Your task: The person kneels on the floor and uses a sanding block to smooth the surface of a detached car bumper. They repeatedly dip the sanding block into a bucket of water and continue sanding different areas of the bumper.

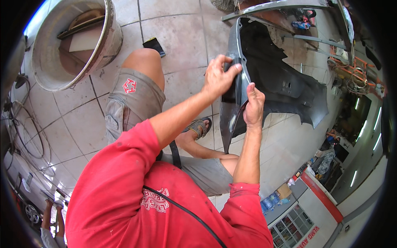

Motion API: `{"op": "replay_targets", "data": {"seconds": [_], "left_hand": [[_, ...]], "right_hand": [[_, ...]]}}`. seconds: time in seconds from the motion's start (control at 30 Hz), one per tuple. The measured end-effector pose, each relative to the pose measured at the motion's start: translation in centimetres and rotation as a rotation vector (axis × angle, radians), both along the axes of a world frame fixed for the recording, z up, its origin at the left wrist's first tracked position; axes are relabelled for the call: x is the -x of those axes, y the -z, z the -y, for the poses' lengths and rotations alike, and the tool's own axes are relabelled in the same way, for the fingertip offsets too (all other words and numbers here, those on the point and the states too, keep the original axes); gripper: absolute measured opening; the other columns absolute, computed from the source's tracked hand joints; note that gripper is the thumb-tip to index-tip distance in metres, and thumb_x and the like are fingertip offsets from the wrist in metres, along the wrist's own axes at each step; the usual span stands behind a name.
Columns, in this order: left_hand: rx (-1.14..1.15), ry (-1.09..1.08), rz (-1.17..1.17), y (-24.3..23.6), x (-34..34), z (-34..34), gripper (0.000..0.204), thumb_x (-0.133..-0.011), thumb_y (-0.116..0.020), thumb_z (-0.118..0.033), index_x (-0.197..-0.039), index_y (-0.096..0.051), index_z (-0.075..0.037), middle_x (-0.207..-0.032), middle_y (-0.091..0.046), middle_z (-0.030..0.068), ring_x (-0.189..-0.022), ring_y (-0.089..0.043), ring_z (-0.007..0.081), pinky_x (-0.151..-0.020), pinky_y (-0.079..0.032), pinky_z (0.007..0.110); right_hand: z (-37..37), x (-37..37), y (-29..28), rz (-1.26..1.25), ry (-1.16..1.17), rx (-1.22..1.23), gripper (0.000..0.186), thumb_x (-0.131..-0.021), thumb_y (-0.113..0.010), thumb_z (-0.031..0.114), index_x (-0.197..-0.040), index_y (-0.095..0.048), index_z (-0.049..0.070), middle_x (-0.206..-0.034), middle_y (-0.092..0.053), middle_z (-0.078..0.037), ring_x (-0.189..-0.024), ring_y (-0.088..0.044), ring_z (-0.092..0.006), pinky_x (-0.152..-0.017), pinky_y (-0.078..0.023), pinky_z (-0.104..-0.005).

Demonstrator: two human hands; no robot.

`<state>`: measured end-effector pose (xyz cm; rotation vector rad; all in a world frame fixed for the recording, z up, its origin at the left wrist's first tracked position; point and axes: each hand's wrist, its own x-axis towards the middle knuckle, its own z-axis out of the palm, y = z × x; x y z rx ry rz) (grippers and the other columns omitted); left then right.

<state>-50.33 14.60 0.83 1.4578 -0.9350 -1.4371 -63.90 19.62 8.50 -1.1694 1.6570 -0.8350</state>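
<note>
A dark grey-black car fender stands tilted in front of me, its hollow inner side turned to the right. My left hand is closed at the fender's upper edge, thumb and fingers on a dark block-like piece pressed against the panel. The palm hides most of that piece, so its exact kind cannot be told. Lower along the same edge, my right hand grips the fender, thumb pointing up and fingers behind the rim. The panel's pointed lower end reaches down beside my right knee.
A large round tub with boards inside stands at upper left. Near my left knee lies a small dark flat sheet on the tiled floor. Metal stand bars rise beyond the fender. Cables coil at far left.
</note>
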Motion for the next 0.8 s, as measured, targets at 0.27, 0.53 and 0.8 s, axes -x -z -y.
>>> {"op": "replay_targets", "data": {"seconds": [0.27,0.53,0.8], "left_hand": [[-0.015,0.018,-0.055,0.4,0.0,-1.1,0.049,-0.088,-0.081,-0.043,-0.115,-0.071,-0.003,-0.11,-0.07,0.0232,-0.107,-0.066,0.0403,-0.096,-0.053,0.049],[0.016,0.084,-0.064,-1.4,-0.4,-2.6,0.052,-0.086,-0.083,-0.045,-0.116,-0.071,-0.004,-0.106,-0.068,0.022,-0.106,-0.065,0.039,-0.094,-0.053,0.047],[-0.006,0.06,-0.036,-1.3,-0.3,-2.1,0.053,-0.086,-0.084,-0.045,-0.115,-0.071,-0.003,-0.107,-0.068,0.0235,-0.106,-0.066,0.0377,-0.094,-0.054,0.047]], "right_hand": [[0.3,-1.0,-0.9,0.09,0.063,0.019,0.054,-0.112,-0.06,0.045,-0.08,-0.058,0.001,-0.078,-0.042,0.01,-0.077,-0.032,-0.0068,-0.065,-0.028,-0.0275],[-0.3,0.2,-0.5,0.046,0.02,0.03,0.053,-0.112,-0.06,0.045,-0.081,-0.059,0.001,-0.077,-0.042,0.009,-0.077,-0.033,-0.007,-0.066,-0.028,-0.0278],[0.3,0.2,0.0,0.094,0.048,-0.003,0.052,-0.111,-0.062,0.043,-0.081,-0.057,0.002,-0.077,-0.04,0.01,-0.076,-0.031,-0.0066,-0.065,-0.025,-0.0279]]}}
